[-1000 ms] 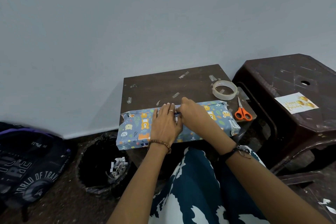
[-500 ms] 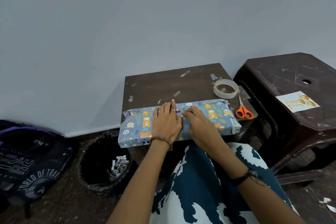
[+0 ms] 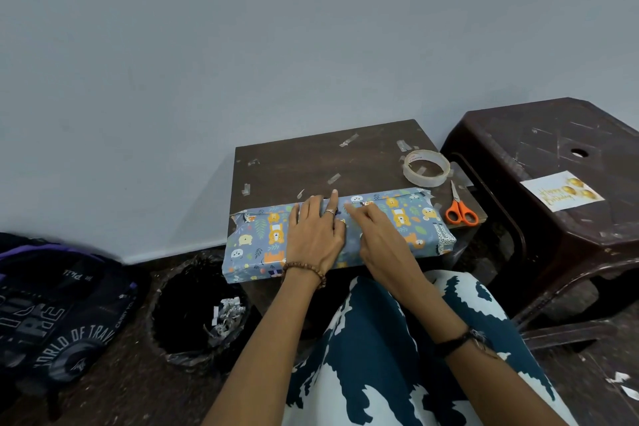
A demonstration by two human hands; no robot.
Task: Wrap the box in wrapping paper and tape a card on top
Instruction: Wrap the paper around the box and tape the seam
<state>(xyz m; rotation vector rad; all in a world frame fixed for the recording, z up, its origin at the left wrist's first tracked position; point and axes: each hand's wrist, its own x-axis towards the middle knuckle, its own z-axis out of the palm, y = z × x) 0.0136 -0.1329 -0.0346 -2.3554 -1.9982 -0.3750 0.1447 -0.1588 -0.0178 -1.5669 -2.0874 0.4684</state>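
Fingers (image 3: 323, 207) of the left hand (image 3: 316, 235) lie flat and straight, pressing down on the wrapped box (image 3: 256, 242), which sits along the near edge of the small brown bench (image 3: 311, 166). Right hand (image 3: 380, 239) is beside it, fingers stretched forward onto the paper near the far top edge, not curled around anything. Tape roll (image 3: 426, 168) and orange scissors (image 3: 460, 207) sit to the right on the bench. Birthday card (image 3: 562, 190) is well apart on the dark plastic stool (image 3: 553, 149).

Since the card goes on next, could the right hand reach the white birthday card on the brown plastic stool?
Probably yes: the right hand rests on the wrapped box, and the white birthday card lies uncovered on the brown plastic stool alongside.
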